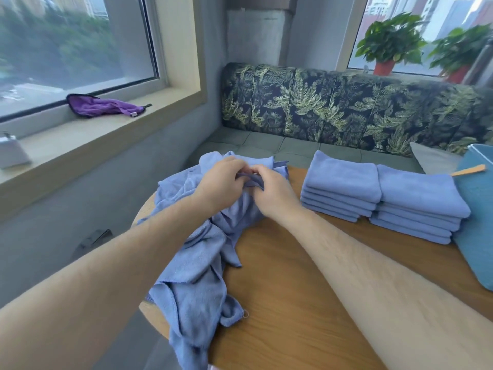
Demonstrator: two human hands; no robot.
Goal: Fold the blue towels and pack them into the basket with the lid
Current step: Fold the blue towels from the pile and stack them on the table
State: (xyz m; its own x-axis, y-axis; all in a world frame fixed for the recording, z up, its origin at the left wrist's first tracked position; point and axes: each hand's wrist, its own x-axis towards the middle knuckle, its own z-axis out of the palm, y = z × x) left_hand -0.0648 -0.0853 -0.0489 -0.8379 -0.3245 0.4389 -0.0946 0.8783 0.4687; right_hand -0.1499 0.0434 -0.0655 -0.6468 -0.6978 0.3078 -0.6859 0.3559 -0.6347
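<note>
A loose heap of unfolded blue towels (197,263) sprawls over the left side of the round wooden table (293,303). My left hand (218,182) and my right hand (274,190) meet at the heap's far end, both pinching an edge of one blue towel (252,178). Two stacks of folded blue towels (344,185) (418,204) stand side by side at the table's far right. The teal basket (477,209) with a wooden-handled lid shows at the right edge, partly cut off.
A leaf-patterned bench (346,108) runs behind the table. A purple cloth (98,105) lies on the left window sill (80,140). Two potted plants (389,41) stand on the far sill. Bare wood lies between my forearms.
</note>
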